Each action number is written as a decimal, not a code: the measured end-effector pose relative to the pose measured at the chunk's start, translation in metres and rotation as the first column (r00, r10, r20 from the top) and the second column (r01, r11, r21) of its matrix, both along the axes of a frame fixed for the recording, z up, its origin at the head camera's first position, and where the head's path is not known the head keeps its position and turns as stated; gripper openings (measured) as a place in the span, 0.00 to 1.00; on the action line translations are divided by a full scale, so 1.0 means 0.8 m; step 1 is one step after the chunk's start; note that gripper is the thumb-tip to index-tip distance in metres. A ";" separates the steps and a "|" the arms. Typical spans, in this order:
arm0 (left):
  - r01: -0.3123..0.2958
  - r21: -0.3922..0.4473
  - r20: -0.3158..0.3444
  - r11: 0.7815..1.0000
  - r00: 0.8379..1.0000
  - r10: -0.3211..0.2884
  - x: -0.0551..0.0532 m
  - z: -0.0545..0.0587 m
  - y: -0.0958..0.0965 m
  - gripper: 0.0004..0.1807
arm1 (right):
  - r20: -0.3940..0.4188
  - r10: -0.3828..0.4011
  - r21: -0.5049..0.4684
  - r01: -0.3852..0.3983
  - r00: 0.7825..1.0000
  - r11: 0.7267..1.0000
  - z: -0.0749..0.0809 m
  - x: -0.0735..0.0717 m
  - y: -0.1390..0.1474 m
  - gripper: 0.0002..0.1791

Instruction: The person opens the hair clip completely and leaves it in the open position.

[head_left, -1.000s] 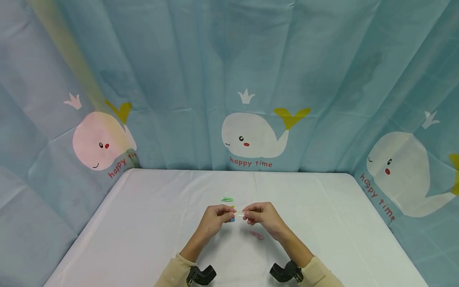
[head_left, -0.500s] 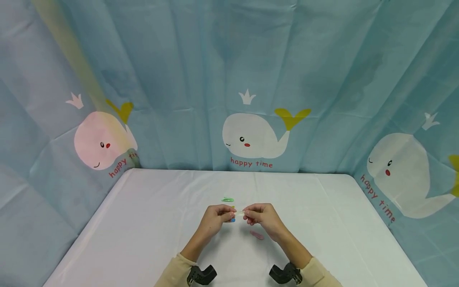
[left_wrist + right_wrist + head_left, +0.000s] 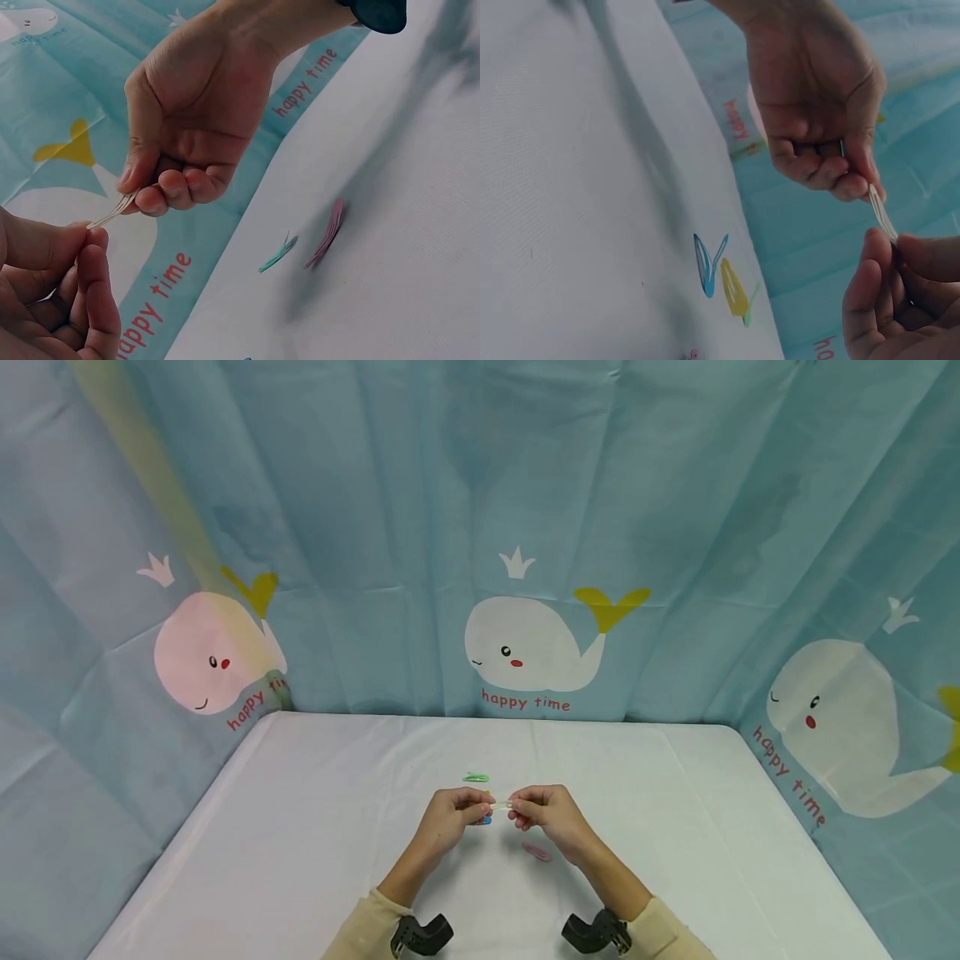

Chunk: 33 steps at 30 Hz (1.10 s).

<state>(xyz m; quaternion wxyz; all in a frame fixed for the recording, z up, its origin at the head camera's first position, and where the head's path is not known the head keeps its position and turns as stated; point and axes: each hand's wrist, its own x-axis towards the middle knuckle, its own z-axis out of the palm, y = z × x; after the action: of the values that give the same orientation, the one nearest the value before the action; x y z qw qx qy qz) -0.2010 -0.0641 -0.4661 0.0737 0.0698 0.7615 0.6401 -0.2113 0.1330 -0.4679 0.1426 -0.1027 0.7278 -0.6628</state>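
A cream snap hair clip (image 3: 501, 806) is stretched between the fingertips of both hands above the table. My left hand (image 3: 448, 817) pinches one end between thumb and forefinger, and my right hand (image 3: 550, 815) pinches the other end. In the right wrist view the slim prongs of the cream clip (image 3: 883, 215) run from one hand to the other. Below the hands lie a pink hair clip (image 3: 536, 852) and a blue clip (image 3: 705, 266) with its prongs spread. A yellow clip (image 3: 735, 287) is beside the blue one, mostly hidden by my left hand in the head view.
A green clip (image 3: 476, 777) lies farther back, past the hands. The white-covered table (image 3: 337, 827) reaches to a blue curtain (image 3: 390, 643) printed with whales, which stands along its back and sides. Black wrist mounts (image 3: 422, 935) sit on both forearms.
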 end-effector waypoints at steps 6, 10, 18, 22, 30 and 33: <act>-0.013 0.009 -0.002 1.000 1.000 0.013 -0.002 -0.001 -0.001 0.10 | -0.049 -0.076 0.043 0.078 0.996 0.996 0.005 0.000 -0.005 0.13; -0.023 0.005 -0.005 1.000 1.000 0.023 -0.003 0.001 -0.001 0.10 | -0.065 -0.107 0.049 0.110 0.992 0.993 0.009 -0.001 -0.007 0.11; -0.021 0.024 0.006 0.999 1.000 0.021 -0.001 0.003 -0.002 0.10 | -0.035 -0.075 0.015 0.075 0.997 0.997 0.007 -0.002 -0.006 0.11; -0.016 0.048 0.021 0.999 1.000 0.015 -0.003 0.001 -0.004 0.10 | -0.017 -0.057 -0.033 0.056 0.998 0.998 0.008 -0.004 -0.006 0.12; -0.043 0.061 0.032 0.997 0.999 0.042 -0.006 0.002 -0.007 0.11 | -0.003 -0.066 -0.085 0.065 0.998 0.994 0.014 -0.005 -0.009 0.15; -0.046 0.054 0.026 0.997 0.999 0.045 -0.006 0.001 -0.006 0.12 | 0.015 -0.076 -0.095 0.077 0.997 0.992 0.015 -0.005 -0.008 0.16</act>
<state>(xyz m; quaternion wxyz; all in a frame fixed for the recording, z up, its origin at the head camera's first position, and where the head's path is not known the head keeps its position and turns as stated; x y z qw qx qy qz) -0.2059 -0.0693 -0.4652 0.0668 0.0464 0.7442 0.6630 -0.2152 0.1265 -0.4562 0.1162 -0.0776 0.6978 -0.7025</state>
